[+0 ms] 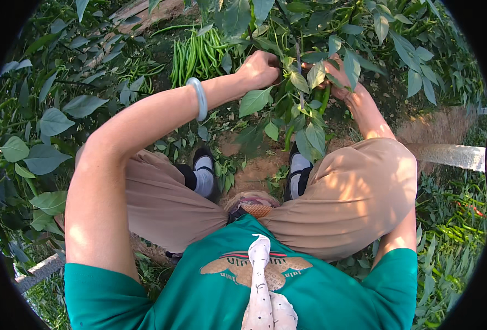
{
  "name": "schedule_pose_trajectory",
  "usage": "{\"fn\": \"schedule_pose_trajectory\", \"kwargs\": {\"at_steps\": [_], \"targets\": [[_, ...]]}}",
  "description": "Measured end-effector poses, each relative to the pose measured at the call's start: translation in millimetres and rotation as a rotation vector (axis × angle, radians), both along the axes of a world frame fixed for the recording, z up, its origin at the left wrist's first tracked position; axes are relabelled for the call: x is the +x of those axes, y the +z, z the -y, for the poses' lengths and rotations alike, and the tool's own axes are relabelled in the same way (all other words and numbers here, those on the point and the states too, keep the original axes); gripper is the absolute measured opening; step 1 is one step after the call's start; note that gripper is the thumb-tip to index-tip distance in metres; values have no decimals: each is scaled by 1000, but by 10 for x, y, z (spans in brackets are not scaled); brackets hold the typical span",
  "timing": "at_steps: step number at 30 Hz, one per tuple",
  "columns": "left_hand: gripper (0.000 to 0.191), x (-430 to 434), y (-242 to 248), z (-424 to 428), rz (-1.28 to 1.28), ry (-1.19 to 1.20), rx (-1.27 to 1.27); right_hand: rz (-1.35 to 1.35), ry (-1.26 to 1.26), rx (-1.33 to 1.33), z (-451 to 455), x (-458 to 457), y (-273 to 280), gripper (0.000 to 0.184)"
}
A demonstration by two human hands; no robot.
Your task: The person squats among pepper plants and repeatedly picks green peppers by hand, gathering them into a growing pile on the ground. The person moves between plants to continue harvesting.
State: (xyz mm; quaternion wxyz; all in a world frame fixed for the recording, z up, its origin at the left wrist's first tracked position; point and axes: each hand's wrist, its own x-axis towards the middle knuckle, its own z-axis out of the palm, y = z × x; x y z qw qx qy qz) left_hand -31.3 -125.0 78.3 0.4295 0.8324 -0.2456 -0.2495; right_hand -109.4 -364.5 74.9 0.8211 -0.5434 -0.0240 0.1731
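Observation:
My left hand (262, 69) is curled among the stems of a chili pepper plant (305, 78), its fingertips turned away from view. A pale blue bangle (198, 99) circles my left forearm. On the plant's other side, leaves partly cover my right hand (337, 77). A green chili pepper (325, 99) hangs just below the right fingers; whether they grip it is hidden. More long green peppers hang lower among the leaves. Left of my left hand, a heap of picked green chili peppers (196, 53) lies on the ground, mostly lined up the same way.
Dense pepper foliage (41, 123) rises on the left. A pale post (449, 156) lies or stands beyond my right knee. At far right are cut-looking plants with loose green peppers (453, 231). Bare soil (260, 173) with fallen leaves shows between my shoes.

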Motion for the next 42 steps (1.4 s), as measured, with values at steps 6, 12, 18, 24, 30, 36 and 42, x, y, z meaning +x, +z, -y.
{"fn": "schedule_pose_trajectory", "kwargs": {"at_steps": [6,12,18,24,30,36,42], "targets": [[39,-192,-792,387,-683,369,-756,-233,-74,-253,12,183,348,26],[34,-668,-707,231,-882,142,-936,-413,41,-917,266,261,677,30],[22,-751,-442,-91,-994,37,-1067,-273,-85,-428,453,215,569,17],[27,-777,-277,-31,-598,179,-785,-420,-96,-377,346,168,521,21],[16,-786,-90,109,361,323,-572,-280,-71,-413,64,118,552,16],[24,-1653,560,312,816,422,-572,-136,-229,-511,-45,102,497,15],[12,-939,275,61,401,711,-540,-212,-217,-344,301,61,559,25]]}}
